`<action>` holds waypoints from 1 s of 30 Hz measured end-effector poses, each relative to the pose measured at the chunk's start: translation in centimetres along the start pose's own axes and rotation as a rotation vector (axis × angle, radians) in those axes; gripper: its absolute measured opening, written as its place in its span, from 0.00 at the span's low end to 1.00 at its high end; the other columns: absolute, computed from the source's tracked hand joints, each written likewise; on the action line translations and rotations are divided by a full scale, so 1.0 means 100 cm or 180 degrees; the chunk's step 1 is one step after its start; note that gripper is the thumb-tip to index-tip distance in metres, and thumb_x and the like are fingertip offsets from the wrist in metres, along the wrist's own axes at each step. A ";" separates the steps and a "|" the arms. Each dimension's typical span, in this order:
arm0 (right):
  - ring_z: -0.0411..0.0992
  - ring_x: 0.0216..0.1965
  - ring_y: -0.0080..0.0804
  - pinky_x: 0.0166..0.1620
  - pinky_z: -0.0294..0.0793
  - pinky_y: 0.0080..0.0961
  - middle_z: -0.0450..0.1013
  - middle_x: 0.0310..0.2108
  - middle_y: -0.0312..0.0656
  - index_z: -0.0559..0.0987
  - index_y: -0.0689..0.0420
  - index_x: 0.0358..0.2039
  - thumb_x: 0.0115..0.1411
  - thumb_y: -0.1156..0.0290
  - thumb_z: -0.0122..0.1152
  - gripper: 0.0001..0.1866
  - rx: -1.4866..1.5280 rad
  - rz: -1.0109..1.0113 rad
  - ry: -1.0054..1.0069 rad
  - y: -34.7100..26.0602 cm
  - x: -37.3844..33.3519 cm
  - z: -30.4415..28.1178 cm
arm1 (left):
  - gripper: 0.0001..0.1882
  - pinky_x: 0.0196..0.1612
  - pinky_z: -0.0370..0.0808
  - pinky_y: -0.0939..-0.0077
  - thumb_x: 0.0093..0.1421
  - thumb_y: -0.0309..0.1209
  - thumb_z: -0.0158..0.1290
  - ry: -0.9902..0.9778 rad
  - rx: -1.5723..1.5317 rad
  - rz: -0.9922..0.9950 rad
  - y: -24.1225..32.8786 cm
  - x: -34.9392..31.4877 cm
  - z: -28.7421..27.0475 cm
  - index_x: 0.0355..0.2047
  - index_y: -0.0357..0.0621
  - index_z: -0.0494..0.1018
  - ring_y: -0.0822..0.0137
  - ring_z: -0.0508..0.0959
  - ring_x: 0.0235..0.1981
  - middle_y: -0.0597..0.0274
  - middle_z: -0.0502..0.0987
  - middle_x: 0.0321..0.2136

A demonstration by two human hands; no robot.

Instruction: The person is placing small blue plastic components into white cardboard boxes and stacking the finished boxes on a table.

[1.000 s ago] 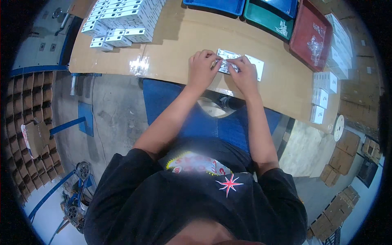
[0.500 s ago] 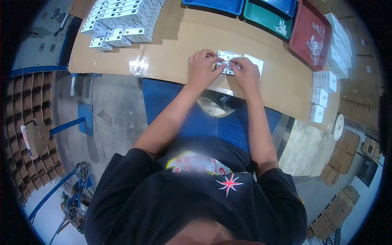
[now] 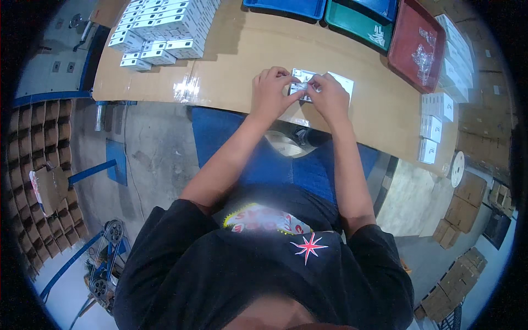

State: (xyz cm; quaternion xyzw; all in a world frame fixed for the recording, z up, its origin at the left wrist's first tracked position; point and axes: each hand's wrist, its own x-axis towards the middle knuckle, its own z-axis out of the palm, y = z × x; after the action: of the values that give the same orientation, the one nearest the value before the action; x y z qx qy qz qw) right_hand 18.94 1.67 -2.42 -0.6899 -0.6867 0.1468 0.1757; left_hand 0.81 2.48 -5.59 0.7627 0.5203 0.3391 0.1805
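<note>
Both hands meet over a small white card or open box with dark printed marks (image 3: 302, 73), close to the table's front edge. My left hand (image 3: 270, 95) curls at its left side, with thumb and index finger pinched inward. My right hand (image 3: 331, 100) pinches from the other side, its fingertips almost touching the left thumb. Between the fingertips is a small, shiny, whitish or clear piece, too small to name and partly hidden. A plain white box or lid (image 3: 345, 83) lies just behind the right hand, partly covered by it.
Stacked white boxes (image 3: 165, 27) stand at the far left of the cardboard-covered table (image 3: 236, 60). At the back are blue trays (image 3: 289, 7), a green tray (image 3: 352, 27) with small white parts, and a red tray (image 3: 404, 38) with clear plastic pieces. More white boxes (image 3: 437, 107) line the right edge.
The right fingers have shifted slightly left and in toward the left thumb, covering more of the white piece. My left hand stays nearly where it was.
</note>
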 end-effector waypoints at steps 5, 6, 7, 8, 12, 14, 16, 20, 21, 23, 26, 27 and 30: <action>0.80 0.37 0.45 0.39 0.78 0.43 0.80 0.34 0.40 0.85 0.49 0.37 0.58 0.60 0.64 0.11 0.0310 0.0070 -0.0016 0.005 -0.001 0.002 | 0.16 0.54 0.66 0.58 0.52 0.44 0.69 0.0064 0.0022 0.0019 0.002 0.000 -0.001 0.39 0.54 0.85 0.58 0.75 0.49 0.65 0.78 0.44; 0.80 0.37 0.45 0.39 0.78 0.43 0.80 0.33 0.40 0.85 0.49 0.37 0.58 0.60 0.63 0.11 0.0313 -0.0026 0.0026 0.007 -0.001 0.004 | 0.16 0.54 0.66 0.58 0.52 0.44 0.69 0.0063 0.0020 0.0019 0.003 0.000 -0.001 0.39 0.54 0.85 0.58 0.75 0.49 0.65 0.78 0.44; 0.80 0.37 0.45 0.39 0.78 0.43 0.80 0.33 0.40 0.85 0.49 0.37 0.58 0.60 0.63 0.11 0.0314 -0.0027 0.0025 0.005 -0.002 0.002 | 0.16 0.54 0.66 0.58 0.52 0.44 0.69 0.0016 0.0019 0.0006 0.002 0.000 -0.002 0.39 0.54 0.85 0.58 0.75 0.49 0.65 0.78 0.44; 0.80 0.38 0.45 0.39 0.78 0.43 0.80 0.34 0.40 0.85 0.49 0.37 0.58 0.60 0.63 0.10 0.0240 0.0006 -0.0027 0.003 -0.002 -0.001 | 0.16 0.54 0.66 0.58 0.52 0.44 0.69 -0.0030 0.0017 -0.0009 0.002 0.000 -0.003 0.38 0.53 0.85 0.58 0.75 0.49 0.65 0.78 0.44; 0.80 0.39 0.44 0.40 0.78 0.42 0.80 0.35 0.40 0.86 0.49 0.36 0.57 0.61 0.64 0.09 -0.0021 0.0074 -0.0118 -0.001 0.000 -0.005 | 0.16 0.54 0.66 0.58 0.52 0.45 0.69 0.0007 0.0042 0.0022 0.003 0.000 -0.002 0.38 0.53 0.85 0.58 0.75 0.49 0.64 0.78 0.44; 0.80 0.39 0.45 0.41 0.78 0.42 0.80 0.35 0.41 0.86 0.49 0.35 0.58 0.61 0.64 0.09 0.0047 0.0046 -0.0094 -0.001 0.001 -0.005 | 0.17 0.54 0.66 0.58 0.52 0.45 0.69 -0.0009 0.0015 -0.0017 0.002 0.000 -0.001 0.38 0.54 0.85 0.57 0.75 0.49 0.64 0.78 0.44; 0.80 0.40 0.45 0.41 0.78 0.42 0.80 0.36 0.41 0.86 0.49 0.35 0.58 0.61 0.64 0.09 0.0112 0.0019 -0.0070 0.001 0.000 -0.004 | 0.18 0.55 0.66 0.58 0.52 0.46 0.69 0.0023 0.0039 0.0015 0.001 -0.002 -0.001 0.40 0.54 0.84 0.58 0.74 0.50 0.64 0.78 0.44; 0.79 0.40 0.45 0.42 0.78 0.42 0.78 0.36 0.42 0.86 0.50 0.36 0.58 0.63 0.64 0.08 0.0459 0.0088 0.0019 0.008 -0.004 0.003 | 0.28 0.56 0.65 0.58 0.49 0.48 0.71 0.0050 0.0067 0.0067 -0.001 -0.002 -0.001 0.49 0.54 0.81 0.57 0.74 0.52 0.64 0.78 0.45; 0.79 0.41 0.45 0.43 0.77 0.42 0.78 0.36 0.42 0.85 0.50 0.37 0.59 0.64 0.65 0.08 0.0587 0.0054 0.0071 0.009 -0.006 0.004 | 0.28 0.56 0.65 0.58 0.49 0.48 0.71 0.0043 0.0062 0.0063 -0.002 -0.004 -0.001 0.49 0.54 0.81 0.57 0.74 0.52 0.64 0.78 0.45; 0.79 0.41 0.46 0.43 0.77 0.41 0.77 0.36 0.42 0.85 0.51 0.37 0.59 0.64 0.65 0.08 0.0597 0.0012 0.0071 0.011 -0.006 0.003 | 0.38 0.58 0.65 0.57 0.47 0.49 0.72 -0.0183 -0.0124 -0.0018 -0.001 -0.003 -0.008 0.58 0.53 0.75 0.56 0.73 0.54 0.64 0.77 0.49; 0.78 0.41 0.46 0.43 0.76 0.41 0.77 0.36 0.43 0.84 0.51 0.39 0.59 0.65 0.65 0.09 0.0731 -0.0057 0.0057 0.012 -0.008 0.003 | 0.46 0.62 0.63 0.56 0.44 0.50 0.73 -0.0504 -0.0358 -0.0115 -0.004 -0.007 -0.016 0.63 0.51 0.70 0.53 0.71 0.58 0.60 0.76 0.54; 0.78 0.41 0.46 0.43 0.76 0.40 0.77 0.37 0.43 0.84 0.52 0.39 0.59 0.65 0.65 0.10 0.0851 -0.0080 0.0049 0.013 -0.008 0.004 | 0.46 0.62 0.63 0.56 0.44 0.50 0.73 -0.0517 -0.0367 -0.0129 -0.007 -0.010 -0.016 0.63 0.51 0.70 0.53 0.71 0.58 0.60 0.76 0.54; 0.78 0.38 0.45 0.42 0.76 0.38 0.77 0.37 0.42 0.83 0.52 0.41 0.59 0.64 0.65 0.11 0.1052 -0.0125 0.0167 0.012 -0.004 -0.007 | 0.51 0.67 0.59 0.52 0.42 0.51 0.75 -0.0420 -0.0174 0.0018 -0.007 -0.007 -0.023 0.66 0.54 0.66 0.51 0.68 0.62 0.56 0.72 0.56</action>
State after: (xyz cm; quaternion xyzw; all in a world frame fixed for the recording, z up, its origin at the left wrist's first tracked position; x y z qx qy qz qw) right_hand 20.31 1.25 -2.30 -0.6417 -0.6617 0.2362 0.3075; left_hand -1.49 1.95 -4.65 0.7797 0.4957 0.3027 0.2342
